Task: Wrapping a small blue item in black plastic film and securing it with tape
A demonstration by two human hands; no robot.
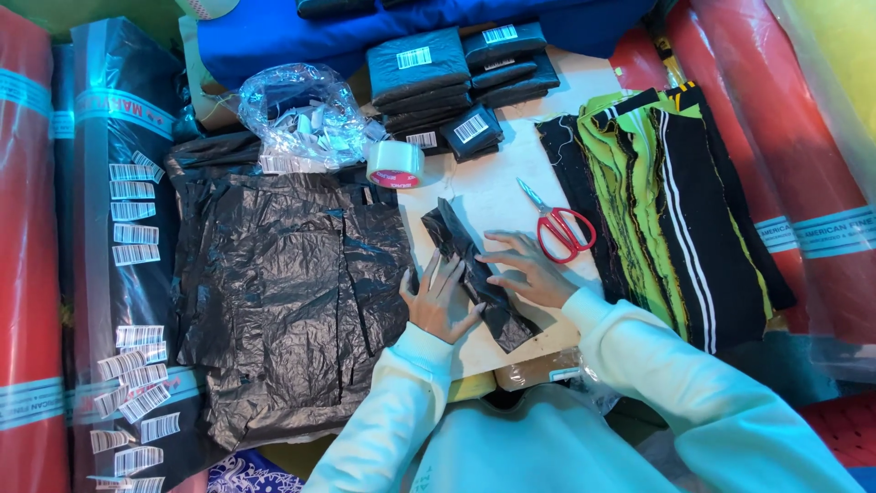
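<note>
Views: one only, the head camera; no second view shares the scene
Position: worn above the table, over the person's own pale sleeves
Direction: steeply downward and slightly forward; sleeves enter from the bottom edge
Nearness: close, within arm's reach
Span: red fabric rolls at the left edge to red rolls at the right; blue cloth along the top
</note>
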